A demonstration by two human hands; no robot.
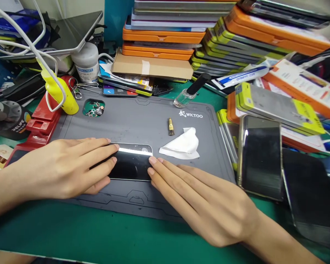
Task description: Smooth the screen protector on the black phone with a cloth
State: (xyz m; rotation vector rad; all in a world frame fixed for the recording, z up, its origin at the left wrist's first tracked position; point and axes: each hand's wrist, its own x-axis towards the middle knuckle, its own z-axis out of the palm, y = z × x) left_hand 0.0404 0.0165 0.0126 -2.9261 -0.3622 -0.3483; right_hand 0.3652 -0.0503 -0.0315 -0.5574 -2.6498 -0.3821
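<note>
Gray mat with margin before and behind a black screen, both hands straight-fingered, uncurled against opposite ends.

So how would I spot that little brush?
Find the grey mat on the green table. In its far right part, just beyond the white wipe, lies the brush. Its gold-coloured body and dark bristles set it apart from the clear, black-capped bottle.

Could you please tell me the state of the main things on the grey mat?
Phone: lying flat, dark face up.
Left hand: fingers on phone's left end.
Right hand: fingertips at phone's right end.
White cloth: folded, lying loose.
Brush: lying, bristles towards person.
Glass bottle: capped.
</note>
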